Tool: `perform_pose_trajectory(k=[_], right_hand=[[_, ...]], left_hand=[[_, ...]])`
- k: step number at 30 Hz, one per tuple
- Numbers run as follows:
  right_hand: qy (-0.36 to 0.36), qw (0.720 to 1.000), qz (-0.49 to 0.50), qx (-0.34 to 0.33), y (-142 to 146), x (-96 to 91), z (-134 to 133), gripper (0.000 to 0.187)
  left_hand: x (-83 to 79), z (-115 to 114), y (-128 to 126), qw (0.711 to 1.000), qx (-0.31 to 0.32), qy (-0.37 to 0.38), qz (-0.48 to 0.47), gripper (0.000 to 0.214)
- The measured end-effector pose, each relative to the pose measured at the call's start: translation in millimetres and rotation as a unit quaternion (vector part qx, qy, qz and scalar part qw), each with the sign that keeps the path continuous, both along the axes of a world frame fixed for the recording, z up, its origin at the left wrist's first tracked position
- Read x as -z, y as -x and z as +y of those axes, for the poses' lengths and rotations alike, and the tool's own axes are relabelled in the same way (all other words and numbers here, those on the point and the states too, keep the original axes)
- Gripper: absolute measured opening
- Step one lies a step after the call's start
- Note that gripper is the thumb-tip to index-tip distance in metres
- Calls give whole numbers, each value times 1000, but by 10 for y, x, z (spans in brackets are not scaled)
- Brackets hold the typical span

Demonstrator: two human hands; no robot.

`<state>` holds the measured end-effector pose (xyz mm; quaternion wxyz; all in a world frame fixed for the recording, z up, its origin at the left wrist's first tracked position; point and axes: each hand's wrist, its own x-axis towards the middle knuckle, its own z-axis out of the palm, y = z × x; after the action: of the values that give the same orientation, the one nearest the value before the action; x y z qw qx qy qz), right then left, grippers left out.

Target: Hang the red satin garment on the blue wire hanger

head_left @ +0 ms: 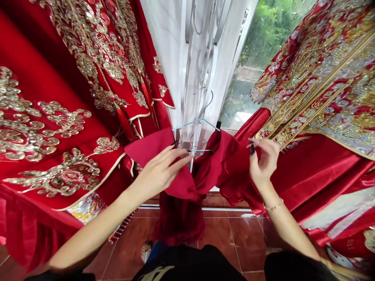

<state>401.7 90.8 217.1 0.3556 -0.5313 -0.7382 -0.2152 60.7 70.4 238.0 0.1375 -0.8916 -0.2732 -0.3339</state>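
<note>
Between gold-sequined red gowns point(67, 89), the left hand point(159, 168) reaches open-fingered over a crimson cloth garment point(181, 185) at a thin turquoise wire hanger point(202, 119); the right hand point(265, 159) curls, grip unclear. Levelling the cloth should prevent slipping.

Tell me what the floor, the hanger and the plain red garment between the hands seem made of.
Floor: glazed tile, likely ceramic, judging by straight joints and a soft shine.
Hanger: probably metal wire, its thin pale-blue arms looking coated, its hook silvery.
Garment: cloth, by its soft folds and slight sheen; fibre unclear.
</note>
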Motion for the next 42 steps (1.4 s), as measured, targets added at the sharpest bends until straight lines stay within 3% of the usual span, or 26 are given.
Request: perform_pose_trajectory(k=[2, 4, 6, 8, 11, 12, 14, 18, 20, 23, 26, 29, 34, 42], right_hand=[[-80, 996, 32, -1, -41, 373, -319, 58], [-95, 993, 39, -56, -3, 831, -634, 65], [-50, 996, 51, -52, 103, 1294, -883, 74], [11, 996, 88, 4, 247, 1651, -1036, 79], [20, 980, 194, 45, 415, 1838, -1098, 69], [15, 976, 213, 39, 432, 1804, -1078, 65], [10, 975, 220, 20, 412, 1617, -985, 58], [-5, 971, 240, 24, 417, 949, -602, 53], [-28, 970, 241, 24, 556, 589, -324, 57], [-29, 973, 219, 70, 840, 228, 145, 68], [-3, 971, 217, 105, 976, 166, 513, 76], [59, 972, 209, 93, 871, 243, 653, 76], [91, 981, 162, 46, 569, 225, 571, 75], [143, 971, 130, 139, 408, 27, 461, 56]], left_hand=[[-30, -269, 250, 998, -18, 35, -58, 52], [123, -523, 393, 986, -18, 92, -140, 55], [441, -699, 429, 964, -48, 145, -218, 52], [811, -771, 400, 947, -108, 166, -255, 45], [1166, -744, 344, 947, -149, 197, -204, 39], [1186, -718, 332, 952, -140, 200, -185, 39], [1072, -652, 302, 954, -128, 190, -194, 37], [471, -434, 105, 929, -177, 113, -304, 35], [180, -251, -82, 934, -183, 95, -291, 40], [-22, 103, -379, 921, -242, 91, -291, 58], [43, 427, -533, 905, -317, 99, -265, 71], [131, 590, -469, 897, -352, 130, -233, 81], [49, 568, -205, 907, -353, 137, -183, 87], [-9, 673, -121, 912, -356, 134, -156, 83]])
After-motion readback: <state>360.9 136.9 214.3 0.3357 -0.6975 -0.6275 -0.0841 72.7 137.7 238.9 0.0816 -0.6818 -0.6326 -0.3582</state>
